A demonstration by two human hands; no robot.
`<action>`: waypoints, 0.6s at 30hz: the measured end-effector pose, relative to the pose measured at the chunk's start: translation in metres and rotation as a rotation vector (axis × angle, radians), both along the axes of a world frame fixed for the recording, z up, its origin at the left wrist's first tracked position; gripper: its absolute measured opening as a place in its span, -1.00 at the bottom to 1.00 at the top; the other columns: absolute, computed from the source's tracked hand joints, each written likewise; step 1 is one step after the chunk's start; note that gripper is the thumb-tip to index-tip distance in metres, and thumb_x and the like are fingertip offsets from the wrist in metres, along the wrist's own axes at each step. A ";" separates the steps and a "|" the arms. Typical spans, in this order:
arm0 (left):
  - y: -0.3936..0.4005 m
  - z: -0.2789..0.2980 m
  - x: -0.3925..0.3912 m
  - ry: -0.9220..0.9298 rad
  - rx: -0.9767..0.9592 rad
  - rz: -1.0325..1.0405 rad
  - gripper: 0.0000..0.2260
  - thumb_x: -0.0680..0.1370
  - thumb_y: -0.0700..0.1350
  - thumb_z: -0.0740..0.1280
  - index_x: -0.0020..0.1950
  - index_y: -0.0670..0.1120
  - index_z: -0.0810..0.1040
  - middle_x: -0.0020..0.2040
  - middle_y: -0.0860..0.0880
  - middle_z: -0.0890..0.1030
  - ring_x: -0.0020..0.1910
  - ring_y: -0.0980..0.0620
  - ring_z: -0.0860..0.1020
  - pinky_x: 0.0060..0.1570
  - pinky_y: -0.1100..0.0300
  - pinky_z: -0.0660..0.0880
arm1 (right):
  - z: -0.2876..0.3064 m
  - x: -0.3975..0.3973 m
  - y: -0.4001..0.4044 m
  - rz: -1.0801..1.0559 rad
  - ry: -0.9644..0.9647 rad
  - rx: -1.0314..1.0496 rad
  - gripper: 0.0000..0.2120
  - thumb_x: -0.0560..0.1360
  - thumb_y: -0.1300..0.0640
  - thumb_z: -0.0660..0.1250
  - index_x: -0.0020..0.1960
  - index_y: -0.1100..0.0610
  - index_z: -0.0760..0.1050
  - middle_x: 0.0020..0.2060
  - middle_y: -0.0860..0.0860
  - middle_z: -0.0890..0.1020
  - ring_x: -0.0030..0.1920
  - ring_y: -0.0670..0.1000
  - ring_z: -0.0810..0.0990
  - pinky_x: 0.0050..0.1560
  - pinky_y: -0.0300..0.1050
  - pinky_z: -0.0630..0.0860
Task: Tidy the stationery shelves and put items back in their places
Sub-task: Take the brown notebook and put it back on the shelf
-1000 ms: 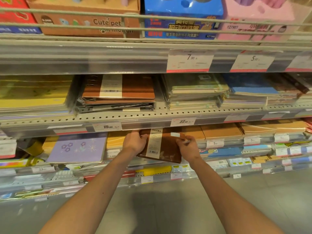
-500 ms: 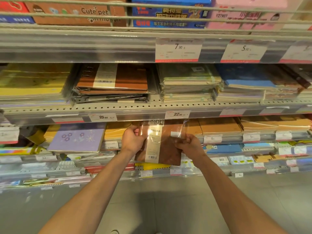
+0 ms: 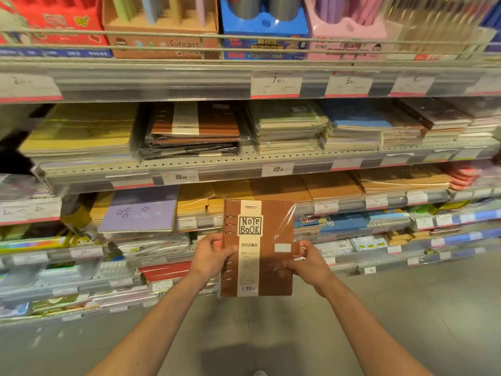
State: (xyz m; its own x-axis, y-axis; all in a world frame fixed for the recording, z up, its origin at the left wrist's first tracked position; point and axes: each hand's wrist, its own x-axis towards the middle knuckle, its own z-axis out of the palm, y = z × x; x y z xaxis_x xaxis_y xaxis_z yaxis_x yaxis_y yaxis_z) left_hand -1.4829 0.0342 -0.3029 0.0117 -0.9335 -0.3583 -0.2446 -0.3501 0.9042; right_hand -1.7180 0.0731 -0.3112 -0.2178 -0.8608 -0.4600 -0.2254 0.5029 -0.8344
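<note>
Currently: left hand grips spine edge, right hand pinches wrapper edge of brown notebook | held upright, cover facing viewer, likely to read label | clear of shelves, in front of lower shelf | matching brown stack on shelf above = likely home

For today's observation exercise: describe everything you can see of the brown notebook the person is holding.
The notebook is brown and leather-like, sealed in clear glossy wrap. A cream band runs down its cover, printed "NOTE BOOK", with a barcode at the bottom; metal binder rings show along its left edge and a small white sticker sits on the right. It is held upright, cover facing the camera, in front of the shelves. The left hand grips its left edge, the right hand its right.
</note>
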 end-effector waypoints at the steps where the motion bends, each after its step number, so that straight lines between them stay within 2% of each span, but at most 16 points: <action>1: 0.008 0.002 0.006 0.019 -0.007 -0.001 -0.71 0.45 -0.21 0.50 0.10 -0.16 0.52 -0.08 0.01 0.70 -0.23 0.20 0.67 -0.27 0.32 0.57 | 0.002 0.005 0.008 -0.002 -0.004 -0.008 -0.60 0.39 0.38 0.49 0.09 0.06 0.44 -0.01 0.07 0.65 0.02 0.06 0.67 0.01 0.07 0.67; 4: 0.031 0.012 0.026 0.061 -0.051 0.005 -0.71 0.46 -0.23 0.49 0.12 -0.15 0.49 -0.07 -0.01 0.70 -0.23 0.23 0.67 -0.30 0.35 0.57 | 0.014 0.020 0.027 -0.001 -0.037 -0.045 -0.63 0.43 0.36 0.47 0.10 0.06 0.44 0.02 0.03 0.68 0.08 0.07 0.66 0.05 0.07 0.66; 8: 0.050 0.037 0.054 0.101 -0.153 0.023 -0.67 0.43 -0.14 0.53 0.12 -0.06 0.51 -0.06 -0.01 0.71 -0.14 0.08 0.69 -0.11 0.11 0.64 | 0.048 0.043 0.043 0.017 -0.096 -0.152 -0.64 0.48 0.32 0.44 0.17 0.04 0.44 0.04 -0.05 0.69 0.04 -0.04 0.68 -0.04 -0.14 0.65; 11: 0.054 0.067 0.074 0.110 -0.273 0.043 -0.70 0.42 -0.14 0.53 0.10 -0.07 0.54 -0.09 -0.02 0.69 -0.17 0.17 0.65 -0.18 0.31 0.58 | 0.078 0.059 0.045 0.045 -0.134 -0.239 -0.63 0.49 0.29 0.45 0.20 0.01 0.45 0.03 -0.06 0.70 0.01 -0.09 0.70 -0.06 -0.21 0.62; 15: 0.050 0.109 0.095 0.130 -0.379 0.091 -0.72 0.43 -0.10 0.52 0.09 -0.08 0.57 -0.09 0.00 0.70 -0.11 0.10 0.66 -0.13 0.28 0.59 | 0.116 0.078 0.033 0.068 -0.177 -0.318 -0.59 0.49 0.27 0.45 0.26 -0.01 0.46 0.03 -0.02 0.71 0.01 -0.07 0.71 -0.02 -0.15 0.64; 18: 0.038 0.137 0.107 0.141 -0.391 0.120 -0.75 0.44 -0.05 0.51 0.05 -0.08 0.59 -0.15 0.01 0.70 -0.18 0.13 0.67 -0.22 0.34 0.55 | 0.138 0.089 0.018 0.068 -0.216 -0.353 -0.54 0.48 0.25 0.46 0.33 0.03 0.44 0.08 0.05 0.69 0.05 0.01 0.70 0.04 -0.03 0.65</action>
State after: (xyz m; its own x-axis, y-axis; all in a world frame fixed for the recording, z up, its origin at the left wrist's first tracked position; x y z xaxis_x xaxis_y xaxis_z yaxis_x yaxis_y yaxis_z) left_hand -1.3759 0.0725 -0.1656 0.1047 -0.9944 0.0161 -0.0872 0.0069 0.9962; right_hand -1.6289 0.0916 -0.1736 -0.0857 -0.9829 -0.1629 -0.0489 0.1675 -0.9847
